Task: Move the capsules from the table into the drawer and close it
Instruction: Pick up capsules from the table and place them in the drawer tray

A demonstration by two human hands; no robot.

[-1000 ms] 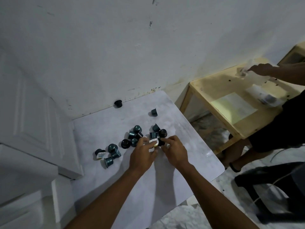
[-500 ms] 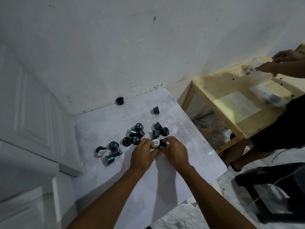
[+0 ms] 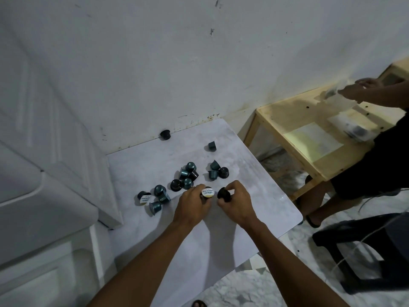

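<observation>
Several dark teal and black capsules point(image 3: 188, 176) lie scattered on the white marbled table point(image 3: 221, 244). My left hand point(image 3: 191, 206) is shut on a capsule with a white printed lid point(image 3: 207, 193). Just to its right, my right hand point(image 3: 236, 203) is shut on a black capsule point(image 3: 224, 193). The two held capsules are a little apart. One black capsule point(image 3: 165, 134) sits at the wall, and a teal one point(image 3: 211, 145) lies alone at the back. No open drawer shows in this view.
A white cabinet point(image 3: 44, 207) stands to the left, against the table. To the right is a wooden table point(image 3: 298, 151) where another person point(image 3: 365, 91) handles a plastic bag. A dark stool point(image 3: 365, 251) stands at the lower right on the marbled floor.
My two hands have drawn slightly apart, each with its own capsule. The white lid now faces up. The other person's hands have shifted over the wooden table.
</observation>
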